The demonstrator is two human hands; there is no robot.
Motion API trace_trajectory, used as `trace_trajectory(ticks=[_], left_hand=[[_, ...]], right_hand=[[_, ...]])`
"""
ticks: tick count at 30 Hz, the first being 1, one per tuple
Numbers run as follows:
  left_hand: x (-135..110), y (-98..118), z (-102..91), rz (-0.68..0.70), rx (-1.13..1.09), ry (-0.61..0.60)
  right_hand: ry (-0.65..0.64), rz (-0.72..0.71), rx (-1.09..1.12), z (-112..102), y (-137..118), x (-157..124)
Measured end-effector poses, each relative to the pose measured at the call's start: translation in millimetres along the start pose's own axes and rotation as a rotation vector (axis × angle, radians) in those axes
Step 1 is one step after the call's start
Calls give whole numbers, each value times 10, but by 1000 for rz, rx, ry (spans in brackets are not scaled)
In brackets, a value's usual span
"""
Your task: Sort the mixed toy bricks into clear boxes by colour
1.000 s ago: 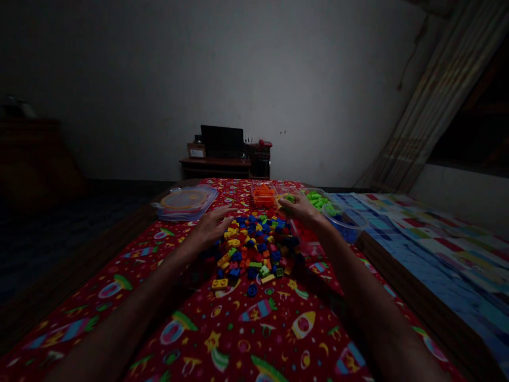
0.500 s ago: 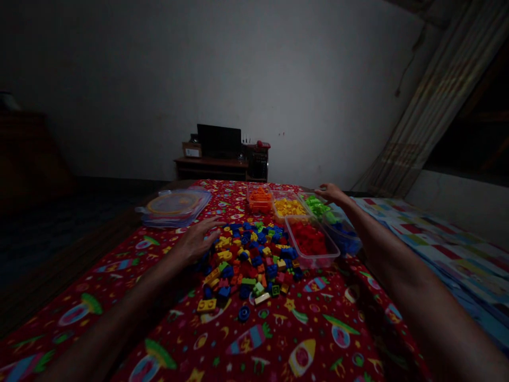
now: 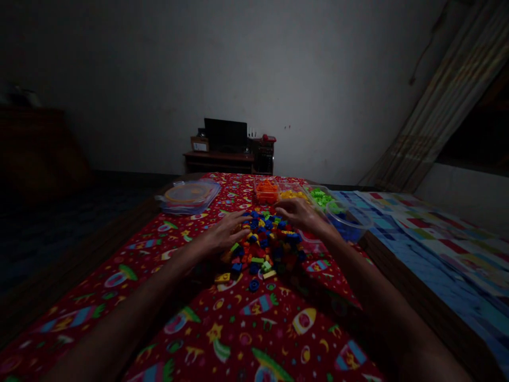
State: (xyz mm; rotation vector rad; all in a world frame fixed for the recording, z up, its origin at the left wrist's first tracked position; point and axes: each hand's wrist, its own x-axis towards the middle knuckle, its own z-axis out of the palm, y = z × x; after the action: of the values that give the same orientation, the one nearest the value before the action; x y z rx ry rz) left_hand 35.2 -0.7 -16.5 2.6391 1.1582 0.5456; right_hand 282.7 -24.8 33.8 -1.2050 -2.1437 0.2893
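Observation:
A heap of small toy bricks [image 3: 264,244] in blue, red, yellow, orange and green lies on a red cloth with rocket prints [image 3: 246,323]. My left hand [image 3: 225,233] rests on the heap's left side, fingers stretched over the bricks. My right hand [image 3: 298,214] reaches over the heap's far right corner, fingers curled down onto the bricks; what they hold is hidden. Behind the heap stand clear tubs of orange bricks [image 3: 266,191], yellow bricks [image 3: 292,194], green bricks [image 3: 323,198] and blue bricks [image 3: 347,227].
A stack of clear lids [image 3: 189,194] lies at the far left of the cloth. A patchwork cloth [image 3: 437,249] covers the surface to the right. A dark desk with a monitor [image 3: 226,146] stands against the far wall. The room is dim.
My right hand came back from the green tub to the heap's far right. My left hand slid further onto the heap.

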Motion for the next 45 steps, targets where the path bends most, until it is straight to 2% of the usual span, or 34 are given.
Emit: trace_trajectory(ticks=[3, 5, 8, 12, 15, 18, 24, 26, 29, 32, 34, 36, 40, 45], left_hand=[[-196, 89, 89, 92, 69, -129], [-335, 88, 177, 145, 128, -159], [-447, -16, 308, 158, 175, -74], [-379, -242, 396, 162, 165, 62], [-289, -355, 375, 166, 82, 122], [-224, -395, 294, 113, -22, 139], [1, -481, 67, -43, -91, 169], [101, -520, 24, -75, -97, 169], [216, -542, 29, -91, -92, 206], [266, -504, 101, -40, -74, 145], [267, -456, 159, 15, -58, 91], [255, -408, 207, 46, -30, 97], [232, -352, 247, 53, 16, 176], [224, -330, 230, 64, -2, 148]], right_hand=[[-73, -6, -55, 167, -91, -94], [-143, 7, -100, 256, -110, -142], [-257, -48, -154, 394, -154, -196], [-329, -119, -201, 562, -213, -196], [-325, -33, -259, 614, -193, -138], [-306, 47, -324, 602, -158, -67], [-366, 63, -331, 467, -173, 127], [-318, 79, -288, 432, -169, 211], [-174, 161, -322, 467, -123, 299], [-196, 212, -414, 595, -51, 305], [-259, 205, -436, 675, -15, 277], [-281, 173, -424, 708, -1, 249], [-282, 104, -375, 636, -36, 218], [-232, 37, -383, 568, -102, 181]])
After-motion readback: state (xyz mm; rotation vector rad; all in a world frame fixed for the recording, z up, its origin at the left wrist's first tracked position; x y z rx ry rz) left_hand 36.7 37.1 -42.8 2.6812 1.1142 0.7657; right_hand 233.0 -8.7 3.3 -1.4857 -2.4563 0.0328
